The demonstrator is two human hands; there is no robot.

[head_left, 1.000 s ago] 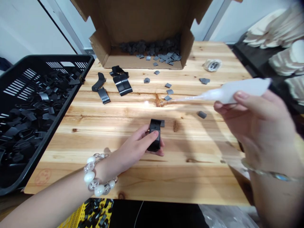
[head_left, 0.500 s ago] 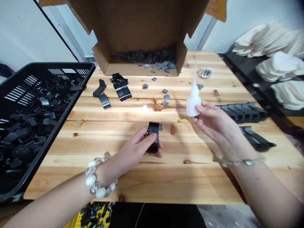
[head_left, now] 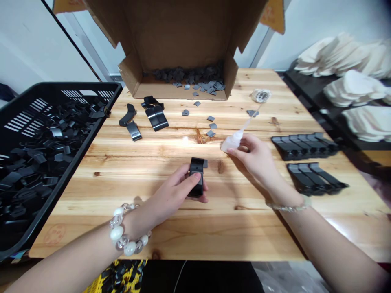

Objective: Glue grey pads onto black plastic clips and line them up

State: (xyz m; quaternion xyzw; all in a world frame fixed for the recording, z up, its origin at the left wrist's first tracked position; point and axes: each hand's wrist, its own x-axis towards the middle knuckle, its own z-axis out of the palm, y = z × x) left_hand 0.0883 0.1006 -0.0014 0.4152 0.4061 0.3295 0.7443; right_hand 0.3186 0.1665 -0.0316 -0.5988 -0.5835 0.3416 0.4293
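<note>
Pine bench (head_left: 238, 232): black plastic clip (head_left: 197, 171) in one hand, squeeze bottle (head_left: 232, 142) in the other

Near the middle of the bench, the left hand (head_left: 171, 189) has a closed grip on the black plastic clip, fingers curled around it and one fingertip (head_left: 197, 176) pressed on its top. A small grey square (head_left: 205, 163) lies just beside the clip. To the right, the right hand (head_left: 255, 156) grips the white squeeze bottle low between thumb and fingers, tilted with its long thin nozzle pointing toward the upper right. A bead bracelet (head_left: 125, 236) circles the left wrist, and a thin bangle (head_left: 288, 207) circles the right.

More grey squares (head_left: 210, 126) are scattered above the hands, below an open cardboard box (head_left: 177, 36) at top centre that holds a heap of dark pieces. Loose black clips (head_left: 157, 118) lie left of the squares. A black slotted crate (head_left: 91, 84) full of black clips fills the left side. Two rows of black clips (head_left: 304, 146) stand at the right, beyond a small tape roll (head_left: 261, 95) at the upper right of the bench
</note>
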